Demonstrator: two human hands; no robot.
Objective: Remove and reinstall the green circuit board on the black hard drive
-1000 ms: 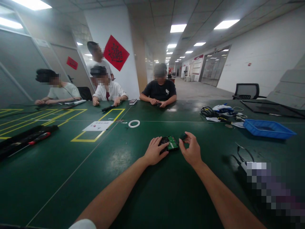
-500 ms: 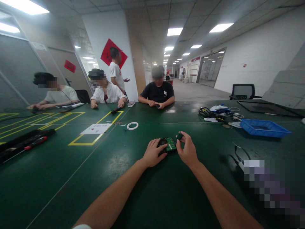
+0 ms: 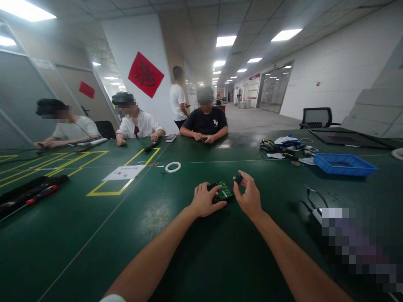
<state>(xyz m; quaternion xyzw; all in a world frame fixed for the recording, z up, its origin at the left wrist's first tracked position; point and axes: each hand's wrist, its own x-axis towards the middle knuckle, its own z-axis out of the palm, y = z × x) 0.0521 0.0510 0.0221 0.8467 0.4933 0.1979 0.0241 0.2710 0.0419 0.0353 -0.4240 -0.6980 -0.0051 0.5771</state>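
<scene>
On the green table in front of me is a small dark device with a bare green circuit board [image 3: 225,191]. My left hand [image 3: 204,200] is over its left part, thumb along the near edge and index finger on the board, gripping it against the table. My right hand [image 3: 248,195] is raised just right of the device. Its thumb and fingers pinch a small dark rounded piece [image 3: 238,178], too dark to name exactly. The left part of the device is hidden under my left hand.
A blue tray [image 3: 346,173] and a heap of cables [image 3: 269,147] are at the right. A white ring [image 3: 173,167] and paper sheet [image 3: 123,172] lie left of my hands. At far left is a red-handled screwdriver [image 3: 42,195]. Several people are across the table.
The view has shifted slightly. My left index finger and thumb have moved a little right along the device. The standing person in the background has moved right. My right hand keeps its pinch.
</scene>
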